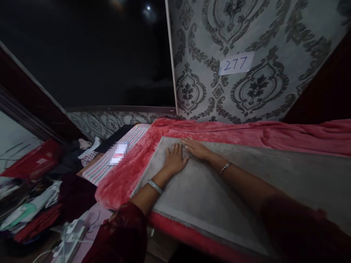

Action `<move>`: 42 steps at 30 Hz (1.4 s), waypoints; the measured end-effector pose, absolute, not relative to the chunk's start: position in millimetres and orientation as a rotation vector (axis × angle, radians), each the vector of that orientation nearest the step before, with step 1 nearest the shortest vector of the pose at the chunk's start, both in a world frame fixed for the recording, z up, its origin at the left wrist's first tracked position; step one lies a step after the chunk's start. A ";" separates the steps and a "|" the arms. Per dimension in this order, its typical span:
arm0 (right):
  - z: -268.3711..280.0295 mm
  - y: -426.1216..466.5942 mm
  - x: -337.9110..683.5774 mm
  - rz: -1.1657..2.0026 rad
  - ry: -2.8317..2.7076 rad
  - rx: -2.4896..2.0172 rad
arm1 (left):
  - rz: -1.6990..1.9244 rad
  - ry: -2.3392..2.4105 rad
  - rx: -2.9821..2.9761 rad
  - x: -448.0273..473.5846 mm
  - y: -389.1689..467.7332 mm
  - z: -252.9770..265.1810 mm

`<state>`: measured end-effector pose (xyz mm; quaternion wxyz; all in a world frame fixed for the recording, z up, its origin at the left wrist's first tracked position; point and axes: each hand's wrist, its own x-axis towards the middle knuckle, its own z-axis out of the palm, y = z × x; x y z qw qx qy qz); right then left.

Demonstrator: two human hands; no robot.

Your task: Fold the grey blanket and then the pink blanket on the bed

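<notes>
A flat grey cloth point(192, 193) with a pale hem lies spread over a red plush blanket point(123, 179). My left hand point(174, 159) rests palm down on the grey cloth near its left end, fingers stretched and a little apart. Close beside it, my right hand point(195, 148) lies flat near the cloth's far edge, fingers extended to the left. Neither hand grips anything. The grey cloth looks mostly smooth, with its far left corner just beyond my hands.
Behind stands a large dark screen point(109, 54) next to patterned wallpaper bearing a paper marked 277 point(236, 63). A striped cloth point(101, 171) lies at the left end. Lower left are a power strip point(71, 239), piled clothes point(35, 212) and a red basket point(34, 160).
</notes>
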<state>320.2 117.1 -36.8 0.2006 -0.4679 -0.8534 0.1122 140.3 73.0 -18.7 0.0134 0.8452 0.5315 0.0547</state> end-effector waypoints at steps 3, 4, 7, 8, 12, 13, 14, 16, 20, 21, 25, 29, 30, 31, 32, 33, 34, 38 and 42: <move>-51.7 115.2 313.6 0.279 -2.456 -1.415 | 0.203 1.679 2.673 139.6 67.8 -25.9; -54.1 113.2 313.6 0.266 -2.470 -1.423 | 0.203 1.681 2.679 138.6 64.5 -26.4; -55.2 109.1 316.2 0.244 -2.493 -1.421 | 0.160 1.678 2.665 125.8 48.5 -23.9; -55.1 108.8 316.9 0.234 -2.494 -1.420 | 0.147 1.682 2.658 117.4 40.5 -23.0; -58.1 110.3 317.9 0.213 -2.490 -1.415 | 0.099 1.748 2.600 65.4 -6.3 -25.4; -58.9 111.1 317.8 0.217 -2.491 -1.415 | 0.073 1.776 2.573 50.6 -20.1 -26.8; -59.1 112.0 317.6 0.223 -2.493 -1.416 | 0.045 1.803 2.547 36.6 -33.3 -27.7; -56.2 113.6 316.8 0.243 -2.501 -1.426 | -0.006 1.830 2.517 14.1 -53.6 -25.6; -38.9 107.3 311.4 0.312 -2.559 -1.466 | 0.039 1.774 2.576 8.9 -47.1 -0.5; -34.3 101.2 308.6 0.324 -2.589 -1.443 | 0.093 1.723 2.603 16.9 -34.4 8.0; -26.6 49.4 291.7 0.329 -2.712 -1.200 | 0.214 1.316 2.671 66.7 38.3 27.2; -29.1 -34.6 274.9 0.522 -2.746 -0.902 | 0.027 1.364 2.654 101.6 92.1 10.8; -28.3 -55.8 272.6 0.623 -2.743 -0.818 | -0.008 1.398 2.652 104.3 98.0 4.7; -26.3 -75.2 271.4 0.717 -2.735 -0.737 | -0.023 1.420 2.655 104.6 101.2 -0.7; -23.1 -92.1 271.5 0.808 -2.723 -0.659 | -0.021 1.428 2.661 103.3 102.4 -4.7; -18.8 -105.5 273.1 0.893 -2.711 -0.583 | -0.015 1.425 2.670 100.9 102.3 -7.0; -13.7 -114.7 276.6 0.976 -2.691 -0.512 | -0.004 1.419 2.675 98.3 101.7 -7.4; 5.2 -107.1 319.5 1.065 -2.432 -0.541 | 0.152 1.386 2.664 104.0 103.0 5.3; 6.2 -60.5 405.5 0.572 -2.211 -1.027 | 0.265 1.101 2.702 167.2 107.4 22.7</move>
